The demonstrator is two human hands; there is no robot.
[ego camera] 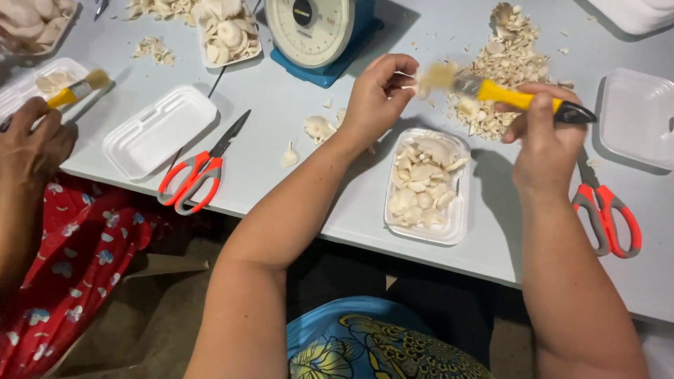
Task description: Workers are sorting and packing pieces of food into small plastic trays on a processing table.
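Note:
My left hand is raised over the table with its fingers pinched on a small pale mushroom piece. My right hand grips a brush with a yellow and black handle; its blurred bristles touch the piece. Just below both hands lies a white foam tray filled with several pale mushroom pieces.
Mushroom trimmings are heaped behind my right hand. Red-handled scissors lie at the right, another pair at the left beside an empty foam tray. A blue scale stands behind. Another person's hand holds a brush at far left.

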